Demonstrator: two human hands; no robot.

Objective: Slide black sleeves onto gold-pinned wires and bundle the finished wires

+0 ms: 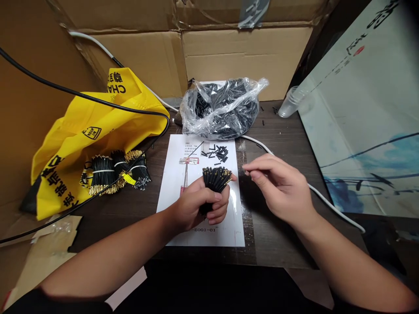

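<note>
L hand (196, 203) fingers wrap wire bundle (213, 178), looks part-capped black, gold tips (225, 173) bare approx 2 o'clock; loose tubes (221, 153) remain @ 12; R hand (284, 187) fingers nearly pinched, can't tell contents

So I've got my sheet (209, 239) on the counter (275, 246) in front of me, loose tubes (221, 153) on its far end, tube bag (222, 111) just behind. Tied bundles (104, 174) sit left, cup (289, 104) back right.

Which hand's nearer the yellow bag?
Left. The left hand is to the right of the yellow bag, over the printed sheet; the right hand is farther right, past the sheet's right edge.
</note>
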